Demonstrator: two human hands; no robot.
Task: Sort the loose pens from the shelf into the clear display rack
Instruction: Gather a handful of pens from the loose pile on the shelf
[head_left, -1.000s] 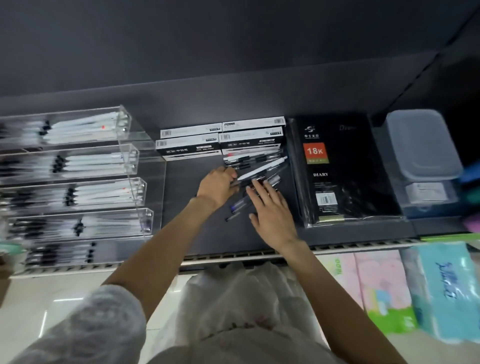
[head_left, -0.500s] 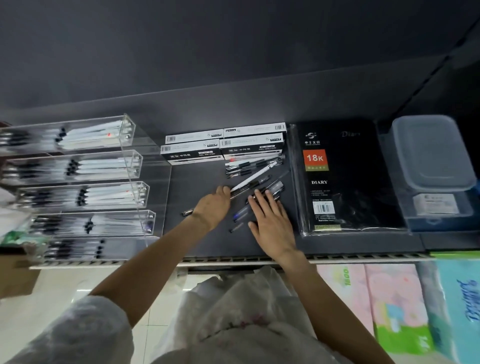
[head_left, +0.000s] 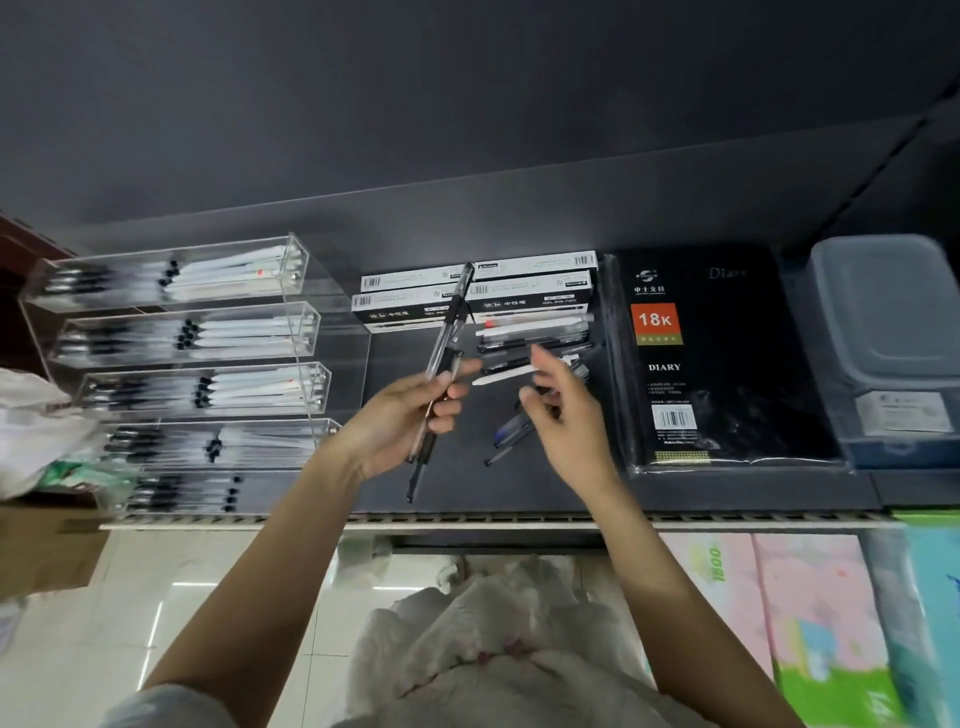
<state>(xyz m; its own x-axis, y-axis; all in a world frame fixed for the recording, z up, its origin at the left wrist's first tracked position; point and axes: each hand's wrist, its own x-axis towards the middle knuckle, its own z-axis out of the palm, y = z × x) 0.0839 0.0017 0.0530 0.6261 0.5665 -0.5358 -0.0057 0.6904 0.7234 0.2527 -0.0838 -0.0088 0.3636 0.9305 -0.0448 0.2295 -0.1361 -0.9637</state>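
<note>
Overhead, left hand (head_left: 402, 421) grips clear pens (head_left: 441, 364); right hand (head_left: 563, 410) hovers loosely curled.

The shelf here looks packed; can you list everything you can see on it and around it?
Clear display rack: one, five tiers holding pens, left on the shelf.
Held pens: two or so, clear and black, lifted above the shelf.
Loose pens: several, black, white, blue, middle of the shelf.
Pen boxes: four, black and white, behind the loose pens.
Diary: one, black, wrapped, right of the pens.
Plastic box: one, bluish, far right.
Tissue packs: several, pastel, below the shelf.
Shelf: dark.
Left hand: grips the held pens.
Right hand: empty, fingers loosely curled, over the loose pens.
</note>
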